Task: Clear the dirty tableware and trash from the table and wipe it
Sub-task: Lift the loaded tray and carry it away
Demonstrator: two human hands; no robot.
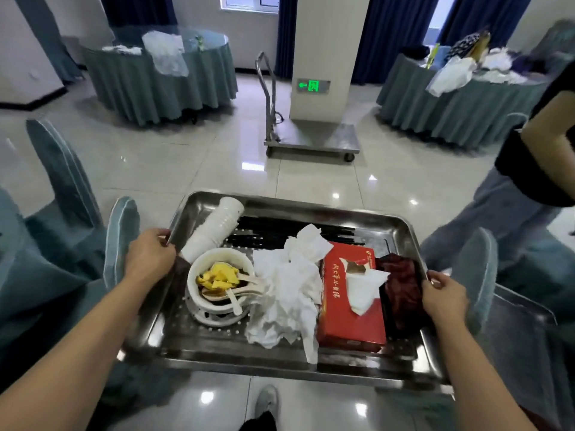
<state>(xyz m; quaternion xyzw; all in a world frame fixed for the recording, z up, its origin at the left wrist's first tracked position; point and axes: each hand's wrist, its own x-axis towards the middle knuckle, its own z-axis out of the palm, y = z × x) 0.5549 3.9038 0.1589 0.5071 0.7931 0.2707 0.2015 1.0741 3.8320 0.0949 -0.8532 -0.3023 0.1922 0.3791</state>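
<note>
My left hand [149, 259] fingers curled over left rim of rectangular stainless steel tray [311, 365], gripping it; my right hand [443, 301] fingers curled over right rim, gripping too. Tray held above tiled floor. Far-left corner: stack of white paper cups [214, 227] lying down. Near left edge: stacked white bowls [214, 293] with yellow scraps, spoons. Centre: crumpled white napkins [286, 293]. Right: red tissue box [348, 303]; dark red cloth [401, 284] against right edge. Black chopsticks [280, 230] along far edge.

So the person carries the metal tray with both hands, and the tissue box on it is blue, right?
Not quite. The head view shows the tissue box is red, not blue. The rest holds: the left hand and right hand each grip a side of the metal tray.
</note>
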